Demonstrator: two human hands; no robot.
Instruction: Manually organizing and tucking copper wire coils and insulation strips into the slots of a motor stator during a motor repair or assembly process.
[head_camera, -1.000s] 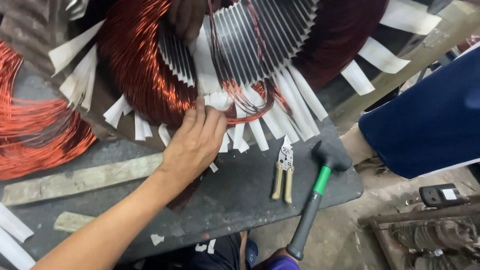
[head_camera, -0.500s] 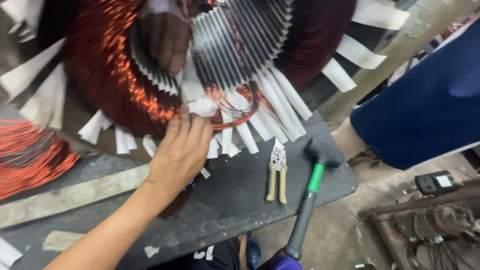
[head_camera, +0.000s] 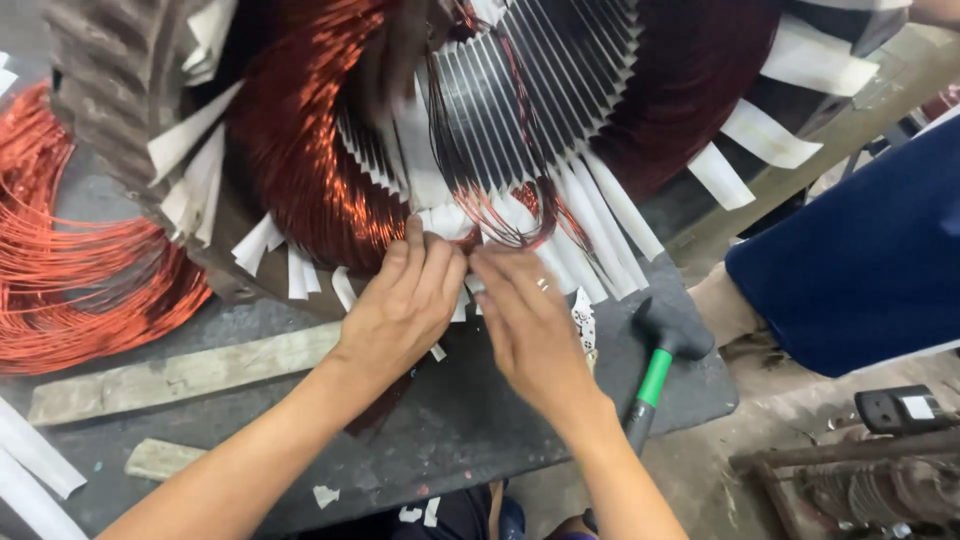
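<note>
Below, left hand (head_camera: 400, 305) and right hand (head_camera: 530, 320) meet at the lower rim of the large slotted steel stator (head_camera: 540, 90), fingers pinched together on white insulation paper strips (head_camera: 445, 222) beside copper wire coils (head_camera: 310, 170); green-handled black mallet (head_camera: 655, 370) lies on the dark counter (head_camera: 460, 420).

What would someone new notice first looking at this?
The big motor stator with bright copper windings and white insulation paper strips fills the top. Below it, the left hand and right hand pinch at its lower edge. A loose copper wire coil lies at far left.
</note>
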